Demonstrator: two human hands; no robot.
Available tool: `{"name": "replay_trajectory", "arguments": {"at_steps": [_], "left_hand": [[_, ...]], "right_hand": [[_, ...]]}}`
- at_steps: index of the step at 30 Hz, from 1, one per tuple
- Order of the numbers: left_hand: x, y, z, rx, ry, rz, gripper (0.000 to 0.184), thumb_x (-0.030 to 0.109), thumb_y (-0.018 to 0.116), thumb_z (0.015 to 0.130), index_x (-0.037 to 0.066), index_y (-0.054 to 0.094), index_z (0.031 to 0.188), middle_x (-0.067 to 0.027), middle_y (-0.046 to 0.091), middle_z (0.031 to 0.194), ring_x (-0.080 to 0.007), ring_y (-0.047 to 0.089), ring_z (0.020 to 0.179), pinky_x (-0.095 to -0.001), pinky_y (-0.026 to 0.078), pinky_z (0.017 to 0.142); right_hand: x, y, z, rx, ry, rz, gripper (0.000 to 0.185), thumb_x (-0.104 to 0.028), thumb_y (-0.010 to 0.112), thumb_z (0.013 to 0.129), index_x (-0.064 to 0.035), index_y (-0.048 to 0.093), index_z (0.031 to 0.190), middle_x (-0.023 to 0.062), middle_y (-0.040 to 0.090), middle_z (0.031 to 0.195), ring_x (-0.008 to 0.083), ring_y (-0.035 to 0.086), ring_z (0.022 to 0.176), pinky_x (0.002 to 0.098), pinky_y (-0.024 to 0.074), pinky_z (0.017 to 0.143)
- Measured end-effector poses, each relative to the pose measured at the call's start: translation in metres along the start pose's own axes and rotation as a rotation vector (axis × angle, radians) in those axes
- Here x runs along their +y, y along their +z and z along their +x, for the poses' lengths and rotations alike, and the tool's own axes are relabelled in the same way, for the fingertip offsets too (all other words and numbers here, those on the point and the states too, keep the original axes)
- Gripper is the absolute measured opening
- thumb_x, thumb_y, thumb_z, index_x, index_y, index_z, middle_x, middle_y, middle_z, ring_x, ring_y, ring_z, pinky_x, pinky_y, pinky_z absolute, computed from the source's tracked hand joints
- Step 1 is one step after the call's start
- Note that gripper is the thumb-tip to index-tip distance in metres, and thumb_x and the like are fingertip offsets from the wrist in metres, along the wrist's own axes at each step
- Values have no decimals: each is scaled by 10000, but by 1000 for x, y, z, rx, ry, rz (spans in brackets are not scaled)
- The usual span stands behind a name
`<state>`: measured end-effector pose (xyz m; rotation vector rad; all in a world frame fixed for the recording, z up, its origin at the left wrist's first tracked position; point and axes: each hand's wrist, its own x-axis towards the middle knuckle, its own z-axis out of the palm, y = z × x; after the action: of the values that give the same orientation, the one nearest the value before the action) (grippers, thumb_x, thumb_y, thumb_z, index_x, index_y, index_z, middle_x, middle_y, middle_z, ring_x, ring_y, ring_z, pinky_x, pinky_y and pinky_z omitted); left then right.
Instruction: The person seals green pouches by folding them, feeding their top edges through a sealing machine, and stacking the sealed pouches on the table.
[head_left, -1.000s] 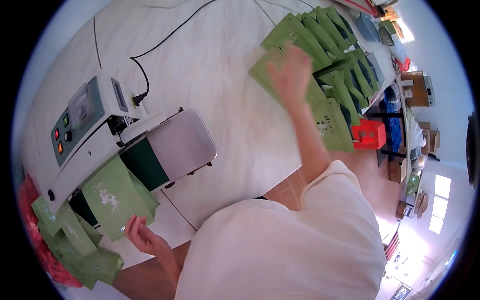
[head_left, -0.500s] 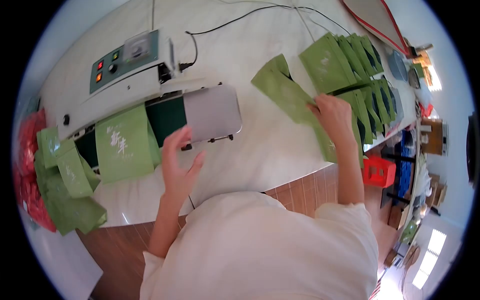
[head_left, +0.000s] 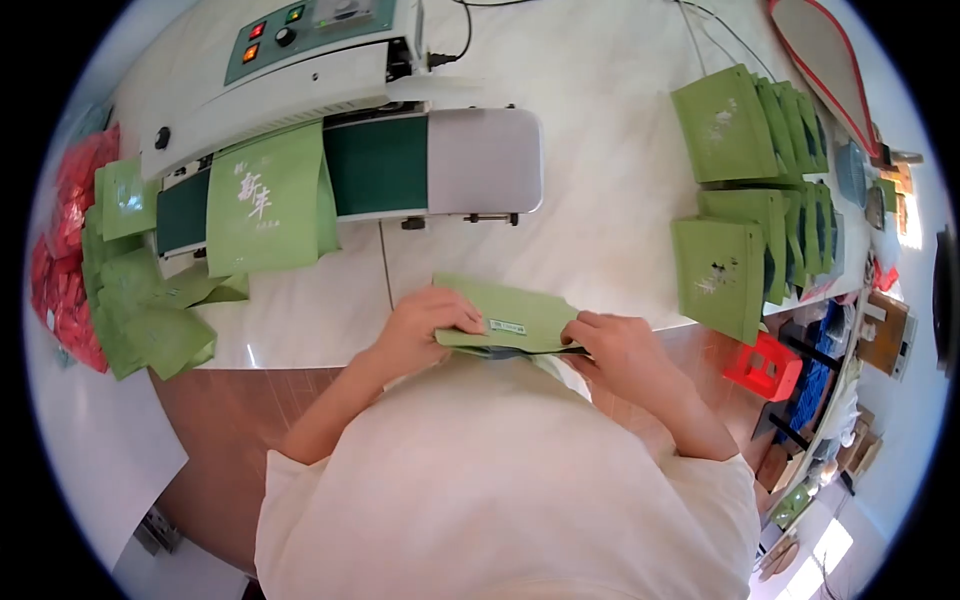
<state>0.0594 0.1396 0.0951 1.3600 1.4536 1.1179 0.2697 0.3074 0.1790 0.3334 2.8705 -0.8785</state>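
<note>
A green pouch [head_left: 520,312] with a small label is held between both hands at the table's front edge, close to my body. My left hand [head_left: 432,322] grips its left end, while my right hand [head_left: 622,355] pinches the right end of its near edge. That near edge shows a dark line, perhaps the pouch's mouth. Ahead and to the left, another green pouch [head_left: 268,210] with white lettering lies on the dark green belt [head_left: 378,168] of a sealing machine [head_left: 290,95]. The machine's grey end plate [head_left: 485,160] extends toward the middle of the table.
Two rows of upright green pouches [head_left: 722,125] stand at the right. Green pouches [head_left: 150,300] pile up past the belt's left end, beside red packets [head_left: 72,260]. A red plastic stool [head_left: 765,366] is below the table's right edge. A black cable [head_left: 465,35] runs behind the machine.
My right hand has brought one green pouch from the right-hand rows to my body. My left hand has come over from near the belt and taken its left end. The view has shifted.
</note>
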Motion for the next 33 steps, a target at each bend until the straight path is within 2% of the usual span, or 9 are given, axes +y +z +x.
{"name": "replay_trajectory", "arguments": {"at_steps": [4,10,14,16,18,20,24,28,33], "left_hand": [[-43,31,-39,110,-89,22,224,-59,700,648,49,649,837,-55,653,882,-234,629,846,-303,507,736],[-73,16,-57,188,-202,53,235,-52,686,665,41,644,876,-77,666,927,-244,642,856,-302,521,745],[-73,-10,-31,212,-214,194,237,-4,710,659,48,662,885,-73,676,872,-215,647,742,-284,520,674],[-55,-35,-6,311,-363,249,199,109,715,732,46,669,915,-85,672,794,-176,587,609,-266,473,576],[-50,-50,26,423,-341,309,208,182,695,787,29,662,924,-93,659,741,-134,547,564,-252,447,551],[-49,-64,67,543,-376,188,242,233,672,822,11,655,918,-69,645,700,-80,523,562,-231,431,549],[-87,-79,122,620,-471,-78,284,279,616,874,2,651,929,-12,633,715,-33,505,606,-204,414,556],[-108,-79,137,702,-499,-132,346,318,538,922,-5,634,1002,-31,647,783,-56,525,664,-211,434,618],[-117,-92,131,691,-569,-134,395,360,507,933,-7,634,1006,-35,645,810,-69,533,706,-215,436,670]], "right_hand": [[25,74,-7,-256,114,-55,105,-21,618,675,-71,553,740,46,549,708,204,600,676,322,453,513],[30,87,19,-56,22,-237,67,-54,621,686,-85,574,723,50,579,721,209,603,666,336,457,547],[54,72,17,-116,58,-177,59,-77,633,699,-79,576,714,68,561,667,220,589,627,340,452,536],[65,41,33,99,97,18,103,-118,638,753,-48,566,732,109,570,658,245,581,601,349,437,525],[71,-7,61,121,391,243,178,-173,629,817,-13,560,781,139,579,669,268,548,574,350,422,521],[98,-7,92,215,497,347,217,-199,609,858,9,554,832,117,593,674,214,531,557,327,411,524],[154,49,149,694,367,730,201,-183,592,876,15,566,900,52,547,621,99,458,562,272,403,523],[168,61,164,659,591,781,214,-192,604,873,18,579,908,45,556,623,89,450,554,251,399,521],[166,51,173,631,623,1014,256,-237,617,876,10,582,818,-7,556,601,31,442,552,216,376,513]]}}
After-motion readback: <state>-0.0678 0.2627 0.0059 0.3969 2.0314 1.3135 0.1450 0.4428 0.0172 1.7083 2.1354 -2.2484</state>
